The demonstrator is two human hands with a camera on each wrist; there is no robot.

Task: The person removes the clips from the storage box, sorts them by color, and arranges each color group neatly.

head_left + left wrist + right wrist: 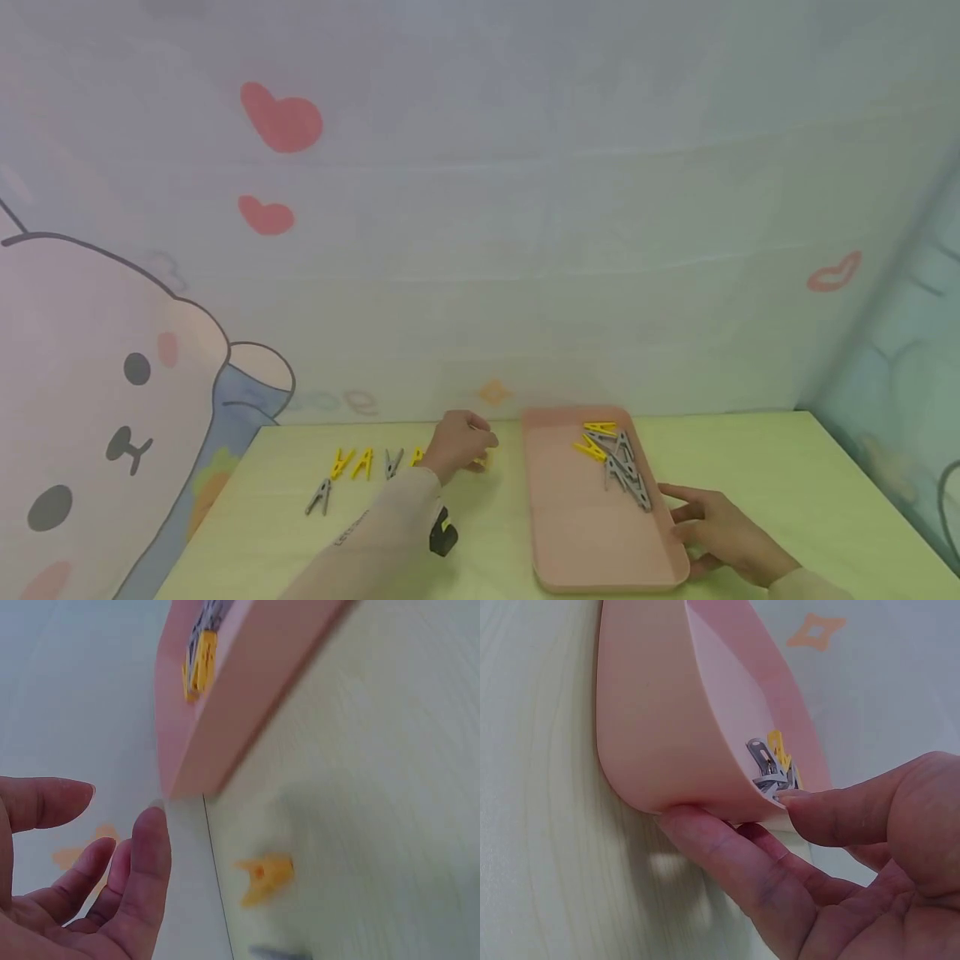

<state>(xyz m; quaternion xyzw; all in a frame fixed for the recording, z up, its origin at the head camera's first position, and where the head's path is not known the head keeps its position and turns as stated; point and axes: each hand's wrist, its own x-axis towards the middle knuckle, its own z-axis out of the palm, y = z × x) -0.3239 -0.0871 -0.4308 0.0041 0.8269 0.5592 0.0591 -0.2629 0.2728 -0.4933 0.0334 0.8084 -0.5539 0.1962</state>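
Observation:
My left hand (459, 442) is over the table, left of the pink tray (573, 533). Its thumb and fingers are spread apart in the left wrist view, with nothing between them. A yellow clothespin (270, 879) lies on the table near that hand. At the tray's right side, my right hand (716, 529) grips the wall, thumb at the rim and fingers against the outside and lower edge. Several grey clothespins (624, 475) and yellow clothespins (590, 448) are heaped inside the tray, toward its far right.
Left of my left hand, a loose row holds yellow clothespins (363, 463) and a grey clothespin (393, 463). Another grey clothespin (319, 497) lies closer to me. Behind the pale table (742, 467) hangs a printed cloth (480, 250) with hearts and a cartoon animal.

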